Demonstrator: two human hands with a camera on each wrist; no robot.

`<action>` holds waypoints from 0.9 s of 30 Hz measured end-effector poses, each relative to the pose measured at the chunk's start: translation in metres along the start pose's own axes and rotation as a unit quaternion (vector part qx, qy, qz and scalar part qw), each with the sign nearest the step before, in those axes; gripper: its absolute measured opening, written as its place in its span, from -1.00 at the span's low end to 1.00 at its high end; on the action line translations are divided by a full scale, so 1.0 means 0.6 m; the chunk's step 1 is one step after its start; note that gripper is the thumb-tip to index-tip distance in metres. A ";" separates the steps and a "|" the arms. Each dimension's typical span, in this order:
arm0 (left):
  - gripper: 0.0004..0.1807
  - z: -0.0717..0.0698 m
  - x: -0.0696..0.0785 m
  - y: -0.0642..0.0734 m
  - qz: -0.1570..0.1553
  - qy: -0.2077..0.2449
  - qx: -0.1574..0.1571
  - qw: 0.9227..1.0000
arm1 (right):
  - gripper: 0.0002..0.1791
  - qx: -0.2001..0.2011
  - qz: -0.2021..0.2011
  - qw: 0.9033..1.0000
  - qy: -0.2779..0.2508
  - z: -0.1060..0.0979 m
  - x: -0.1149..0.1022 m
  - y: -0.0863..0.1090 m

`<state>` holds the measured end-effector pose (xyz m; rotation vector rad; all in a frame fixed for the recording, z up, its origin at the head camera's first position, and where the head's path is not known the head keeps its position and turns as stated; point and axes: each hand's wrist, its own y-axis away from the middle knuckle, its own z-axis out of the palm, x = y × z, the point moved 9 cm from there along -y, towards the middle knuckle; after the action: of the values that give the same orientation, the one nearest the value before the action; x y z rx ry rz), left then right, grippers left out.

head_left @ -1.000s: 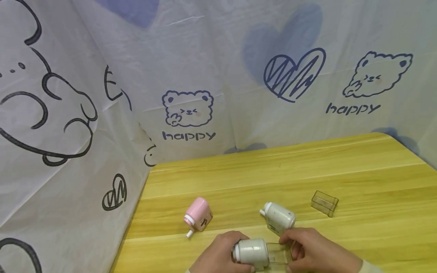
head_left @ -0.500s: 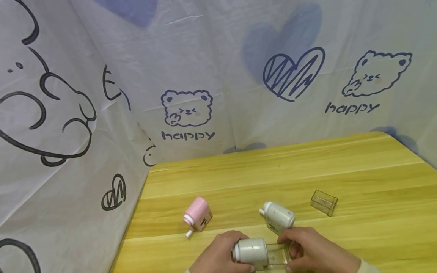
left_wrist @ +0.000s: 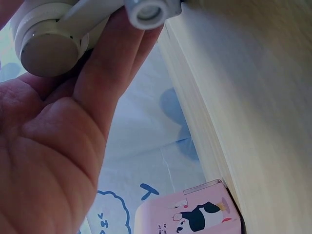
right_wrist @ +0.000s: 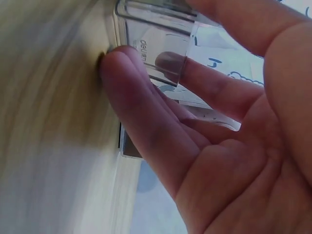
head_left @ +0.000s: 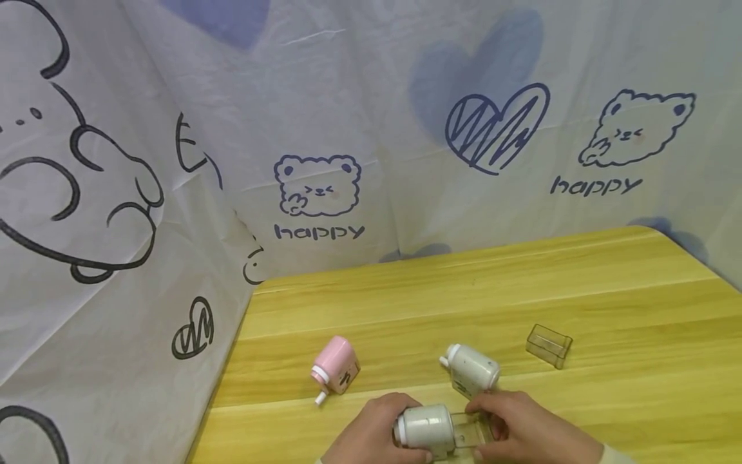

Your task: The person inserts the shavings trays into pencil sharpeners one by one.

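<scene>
In the head view, my left hand [head_left: 377, 430] grips a pale grey-green crank pencil sharpener [head_left: 430, 425] lying at the table's near edge. Its white crank [left_wrist: 90, 17] sticks out past my fingers in the left wrist view. My right hand [head_left: 530, 426] pinches a clear shavings drawer [head_left: 468, 430] between thumb and fingers, at the sharpener's right end. Part of the drawer shows outside the body. Lettering marks the drawer's clear wall [right_wrist: 146, 48] in the right wrist view. Just beyond my right fingertips lies a second grey-green sharpener [head_left: 475, 368].
A pink pencil sharpener [head_left: 337, 364] with a panda picture rests to the left, its crank toward me. Farther right on the yellow wooden table [head_left: 406, 303] sits another clear drawer [head_left: 549, 345]. A printed cloth [head_left: 400, 193] hangs behind and to the left.
My right hand has moved slightly left with the drawer, so less of it shows outside the sharpener. My left hand stays in place.
</scene>
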<state>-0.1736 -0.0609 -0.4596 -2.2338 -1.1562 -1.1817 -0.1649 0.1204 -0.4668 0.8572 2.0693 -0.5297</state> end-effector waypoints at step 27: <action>-0.54 0.002 0.002 0.001 0.002 0.008 0.003 1.000 | -0.53 -0.004 -0.003 0.999 0.054 0.001 0.001 0.002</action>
<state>-0.1724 -0.0600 -0.4593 -2.2177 -1.1480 -1.1913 -0.1640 0.1207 -0.4678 0.8927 2.1708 -0.4880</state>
